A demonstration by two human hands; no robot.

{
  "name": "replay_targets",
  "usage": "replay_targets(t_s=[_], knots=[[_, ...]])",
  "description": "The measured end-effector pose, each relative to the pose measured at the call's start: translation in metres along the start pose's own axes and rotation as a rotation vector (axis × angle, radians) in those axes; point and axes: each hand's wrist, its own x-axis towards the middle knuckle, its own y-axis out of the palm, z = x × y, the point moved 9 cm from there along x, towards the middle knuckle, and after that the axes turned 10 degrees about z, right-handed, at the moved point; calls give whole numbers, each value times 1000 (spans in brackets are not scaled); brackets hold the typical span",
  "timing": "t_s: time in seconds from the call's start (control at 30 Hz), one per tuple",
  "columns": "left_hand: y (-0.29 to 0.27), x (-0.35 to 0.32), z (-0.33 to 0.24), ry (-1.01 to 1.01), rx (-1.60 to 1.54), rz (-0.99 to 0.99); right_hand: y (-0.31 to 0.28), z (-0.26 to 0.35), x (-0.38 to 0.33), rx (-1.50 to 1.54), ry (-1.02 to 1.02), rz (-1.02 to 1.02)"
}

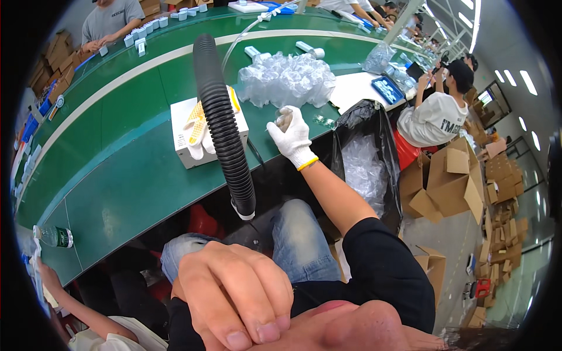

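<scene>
My left hand [237, 286] is bare and raised close to the camera, its fingers curled down and together. Whatever it may hold is hidden beneath the fingers. My right hand [291, 136], in a white knit glove with a yellow cuff, rests at the edge of the green table [126, 193]. Its fingers are bent inward over a small greyish-brown patch that I cannot make out. Just beyond this hand lies a heap of clear plastic pieces [287, 76]. A black bag [357, 120] lined with clear plastic hangs to its right.
A black corrugated hose [219, 117] hangs before a white box [182, 149] with a yellow-dotted glove [196, 126] on it. A bottle [55, 236] stands at left. Open cartons [448, 181] and a seated person [433, 117] are at right. Other people work across the curved line.
</scene>
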Motion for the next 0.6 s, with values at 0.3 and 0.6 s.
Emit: replay_targets(t_s=[0.3,0.6], knots=[[-3,-2,-9,-11,66,51,-2,4,-1,-22,2,5],[18,-15,-20,147,373,-223,-2,11,-4,-63,22,-2]])
